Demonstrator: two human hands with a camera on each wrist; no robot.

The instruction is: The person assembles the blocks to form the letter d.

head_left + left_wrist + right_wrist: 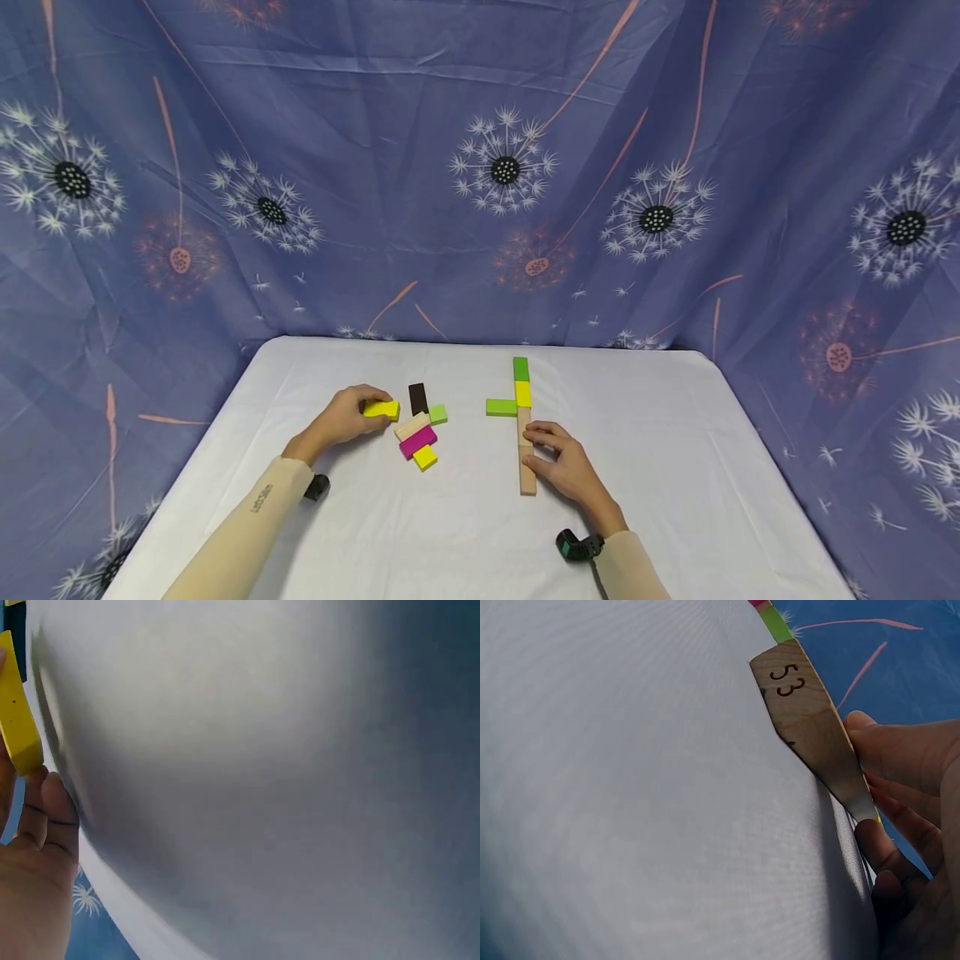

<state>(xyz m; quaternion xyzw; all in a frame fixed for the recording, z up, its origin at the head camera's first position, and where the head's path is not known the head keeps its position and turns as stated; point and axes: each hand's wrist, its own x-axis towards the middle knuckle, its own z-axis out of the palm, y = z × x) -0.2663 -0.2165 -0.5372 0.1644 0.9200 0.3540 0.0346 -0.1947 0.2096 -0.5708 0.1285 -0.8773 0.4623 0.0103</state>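
Yellow block (382,410): in left hand (352,412), left part of white cloth (465,533), gripped btwn thumb on near side & fingers on far side. Just left of loose group. Cannot tell if lifted off cloth. In left wrist view, partly cut off at pic edge, w/ small dk spots on face.

Right hand (568,467): reaching in from right of row, thumb & fingertips apart, touching plain wood; cannot tell if pinching or just resting. Hands well apart, w/ loose group btwn.

Row, straight, far to near, end to end: green block (521,369), yellow row block (522,394), far plain block (524,423), near plain block (528,477). Lt-green bar (501,407) off to left, end touching row by yellow/plain joint. No. "53" on plain wood in right wrist view.

Loose group, left of row: dk brown block (417,399) farthest; small lt-green block (438,414) just right of its near end; then, toward near & right, plain loose block (412,427), magenta block (417,442), small yellow block (425,457), close together.

Cream sleeves, w/ lettering on left one (232,533); black device at each wrist, e.g. right (579,546). Far side: blue curtain (390,167), dandelion print.
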